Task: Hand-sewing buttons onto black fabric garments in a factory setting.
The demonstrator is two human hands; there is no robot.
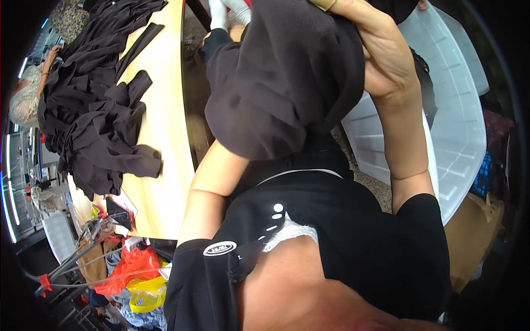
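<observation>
A dark brownish-black cloth piece (276,77) hangs bunched in front of my chest; its kind of garment cannot be made out. My right hand (381,49) grips its upper right edge, with the thumb and fingers closed on the fabric near the top of the view. A yellowish band or tip (323,4) shows at those fingers. From the lower left my left forearm (215,171) reaches up behind the cloth. That cloth covers my left hand entirely, so its fingers do not show.
A light wooden table (165,110) on the left bears a heap of similar dark cloth (99,121). To the right stands a large translucent white plastic bin (452,121), with cardboard (475,237) below it. Red (132,270) and yellow plastic bags (148,295) lie lower left. Another person's arm (48,63) is beyond the table.
</observation>
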